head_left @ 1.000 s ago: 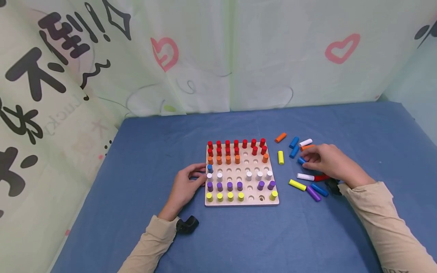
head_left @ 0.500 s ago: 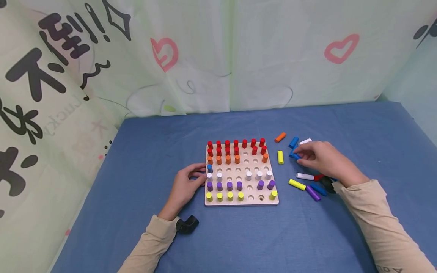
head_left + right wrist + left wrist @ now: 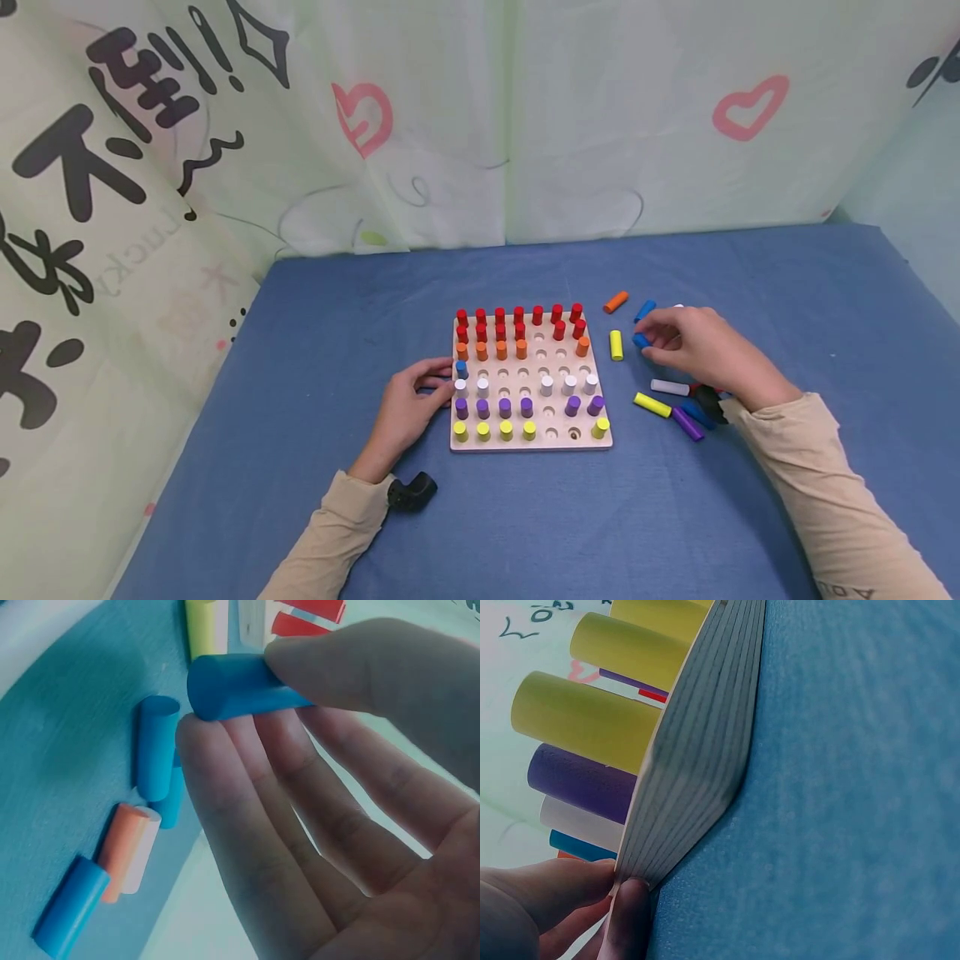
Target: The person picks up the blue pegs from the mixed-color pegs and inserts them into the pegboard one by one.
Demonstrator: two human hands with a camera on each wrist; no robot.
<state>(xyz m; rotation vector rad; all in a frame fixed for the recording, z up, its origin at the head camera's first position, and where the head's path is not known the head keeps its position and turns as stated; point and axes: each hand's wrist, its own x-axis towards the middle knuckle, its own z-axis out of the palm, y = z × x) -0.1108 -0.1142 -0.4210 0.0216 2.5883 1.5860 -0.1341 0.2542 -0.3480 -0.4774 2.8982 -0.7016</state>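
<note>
My right hand point(image 3: 705, 350) holds a blue peg point(image 3: 229, 686) between thumb and fingertips, above the cloth to the right of the wooden pegboard point(image 3: 525, 444). My left hand point(image 3: 405, 412) is at the board's left edge; the left wrist view shows its thumb and a finger gripping the layered wooden side. Upright pegs fill much of the board: two red rows at the back, then orange, a lone blue peg point(image 3: 461, 370), white, purple and, at the front, yellow pegs point(image 3: 585, 720). Bare holes show in the middle and right columns.
Loose pegs lie on the blue cloth point(image 3: 525, 533) right of the board. Among them are an orange peg point(image 3: 617, 302), yellow pegs point(image 3: 616, 345), a white peg point(image 3: 670, 387) and a purple peg point(image 3: 687, 424). A printed curtain point(image 3: 450, 125) hangs behind the table.
My right hand has lifted the blue peg and moved it left and slightly back, toward the board. The left hand and the board stay in place.
</note>
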